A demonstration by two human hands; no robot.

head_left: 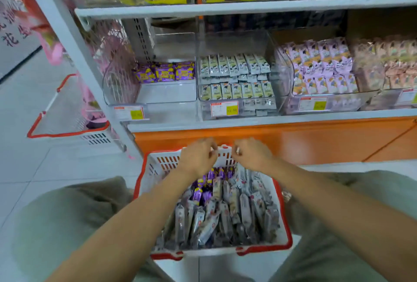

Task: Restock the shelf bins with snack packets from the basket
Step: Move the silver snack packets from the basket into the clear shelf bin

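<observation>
Above the far rim of the basket [153, 162], our left hand [198, 155] and right hand [252, 153] are curled; grasping what, we cannot tell. The snack packets [225, 214] lie inside it. We seem to be picking; next, the purple packets [200, 193] need lifting to the left bin [167, 94].

An orange cabinet panel [293, 139] runs just beyond the fingers [209, 153]; a spare red-rimmed basket [67, 134] stands well left of them.
</observation>
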